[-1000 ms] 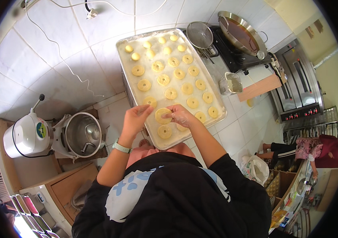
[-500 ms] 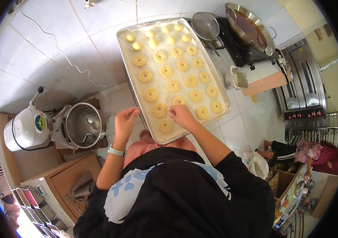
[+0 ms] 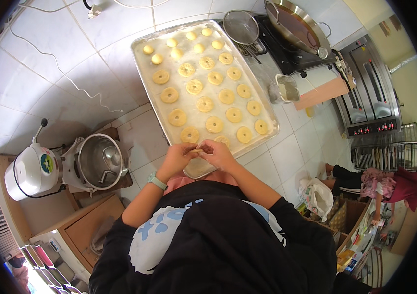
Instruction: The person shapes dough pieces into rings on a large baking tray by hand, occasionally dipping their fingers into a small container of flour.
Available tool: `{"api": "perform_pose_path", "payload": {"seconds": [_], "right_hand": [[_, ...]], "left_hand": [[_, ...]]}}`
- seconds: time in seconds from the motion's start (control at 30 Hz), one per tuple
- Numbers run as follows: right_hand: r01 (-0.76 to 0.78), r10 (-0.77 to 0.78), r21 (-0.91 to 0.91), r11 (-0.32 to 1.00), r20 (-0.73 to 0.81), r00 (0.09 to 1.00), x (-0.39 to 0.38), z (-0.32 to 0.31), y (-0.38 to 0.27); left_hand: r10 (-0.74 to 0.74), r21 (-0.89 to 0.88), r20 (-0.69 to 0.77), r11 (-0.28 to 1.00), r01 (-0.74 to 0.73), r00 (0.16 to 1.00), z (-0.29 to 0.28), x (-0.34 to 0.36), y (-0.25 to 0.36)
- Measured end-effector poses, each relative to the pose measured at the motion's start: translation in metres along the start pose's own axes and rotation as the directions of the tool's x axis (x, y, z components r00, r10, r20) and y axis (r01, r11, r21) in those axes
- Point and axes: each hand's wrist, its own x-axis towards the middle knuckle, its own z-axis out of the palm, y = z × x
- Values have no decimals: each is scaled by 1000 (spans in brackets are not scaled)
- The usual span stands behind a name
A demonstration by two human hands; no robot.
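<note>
Between the fingertips of both hands is a pale dough ring [image 3: 196, 151], held just over the near end of a large metal tray [image 3: 199, 170]. My left hand [image 3: 179, 156] is closed on its left side, and my right hand [image 3: 217, 155] pinches it from the right. The fingers cover most of this ring. Rows of flattened dough rings [image 3: 204, 104] with small centre holes lie on the floured tray beyond my hands. At the far end sit several round dough balls [image 3: 198, 48]. One ring [image 3: 222, 141] is partly covered by my right hand.
Right of the tray's far end are a wire strainer [image 3: 241, 27], a wide pan of brown liquid [image 3: 294, 24] on a black stove, and a clear tub [image 3: 285, 89]. A stand mixer with a steel bowl [image 3: 101, 161] is at left. An oven [image 3: 369, 88] and a person [image 3: 390, 183] are at right.
My hands, apart before, have come together at the tray's near end. The nearest dough ring, lying on the tray earlier, is now between my fingers. The view has shifted slightly.
</note>
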Motion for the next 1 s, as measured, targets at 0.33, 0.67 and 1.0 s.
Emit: {"api": "perform_pose_path", "payload": {"seconds": [0.33, 0.67, 1.0], "right_hand": [[62, -56, 109, 992, -54, 997, -9, 0, -57], [60, -51, 128, 990, -74, 996, -15, 11, -75], [-4, 17, 175, 985, -74, 997, -14, 20, -79]], "left_hand": [[-210, -725, 62, 662, 188, 976, -13, -10, 30], [-247, -791, -10, 595, 143, 969, -24, -26, 42], [-268, -763, -12, 625, 165, 963, -33, -36, 42]]}}
